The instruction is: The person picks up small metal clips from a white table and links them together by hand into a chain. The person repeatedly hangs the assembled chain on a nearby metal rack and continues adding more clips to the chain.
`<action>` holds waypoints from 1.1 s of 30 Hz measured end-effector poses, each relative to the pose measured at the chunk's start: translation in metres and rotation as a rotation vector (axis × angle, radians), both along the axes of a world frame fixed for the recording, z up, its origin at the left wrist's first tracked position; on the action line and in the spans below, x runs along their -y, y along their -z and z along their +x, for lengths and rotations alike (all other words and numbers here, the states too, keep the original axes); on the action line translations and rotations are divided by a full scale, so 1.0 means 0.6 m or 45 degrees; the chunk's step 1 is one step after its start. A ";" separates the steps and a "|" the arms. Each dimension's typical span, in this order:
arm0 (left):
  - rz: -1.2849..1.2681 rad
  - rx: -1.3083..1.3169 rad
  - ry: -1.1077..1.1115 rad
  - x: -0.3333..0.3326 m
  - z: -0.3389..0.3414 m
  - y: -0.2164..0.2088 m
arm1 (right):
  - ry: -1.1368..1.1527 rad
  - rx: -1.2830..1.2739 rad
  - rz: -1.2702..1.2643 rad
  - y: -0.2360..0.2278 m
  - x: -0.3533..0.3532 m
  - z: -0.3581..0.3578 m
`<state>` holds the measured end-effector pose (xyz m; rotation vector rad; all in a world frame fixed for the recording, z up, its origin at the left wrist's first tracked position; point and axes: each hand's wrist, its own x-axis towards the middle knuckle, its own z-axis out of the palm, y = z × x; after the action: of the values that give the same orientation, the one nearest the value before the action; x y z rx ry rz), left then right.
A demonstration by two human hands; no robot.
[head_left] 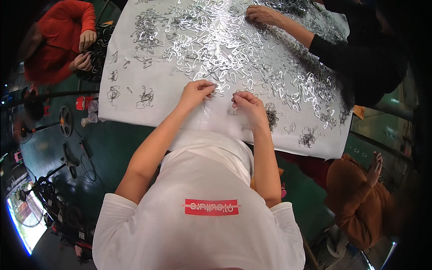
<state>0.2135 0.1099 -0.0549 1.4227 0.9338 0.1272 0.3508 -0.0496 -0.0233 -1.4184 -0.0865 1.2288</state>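
Observation:
Many small bent metal wire clips (218,54) lie spread across a white-covered table (157,118). My left hand (196,93) is at the near edge of the spread, thumb and fingers pinched together beside some loose clips. What sits between those fingertips is too small to make out. To its right, my right hand (250,106) is closed in a pinch, with a small wire clip (234,93) showing at the fingertips. Just right of that hand, a darker heap of wire clips (271,116) rests on the table.
Small clip heaps (145,97) lie at the table's left, and another heap (308,137) near its front right edge. Across the table, a dark-sleeved person's hand (265,15) reaches into the clips. People in a red top (56,45) and brown top (355,202) sit at the sides.

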 end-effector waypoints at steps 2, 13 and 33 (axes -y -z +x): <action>-0.151 0.086 -0.017 0.010 -0.008 -0.022 | 0.006 -0.009 -0.004 -0.007 -0.009 -0.009; 0.381 0.286 -0.030 0.069 -0.009 -0.089 | 0.134 0.149 0.032 -0.031 -0.018 -0.029; 1.341 0.034 0.243 -0.003 0.015 0.053 | 0.292 0.268 0.163 0.002 -0.006 -0.002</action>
<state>0.2227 0.1116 -0.0869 2.4559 0.7070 0.5505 0.3493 -0.0458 -0.0243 -1.3996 -0.1407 0.8694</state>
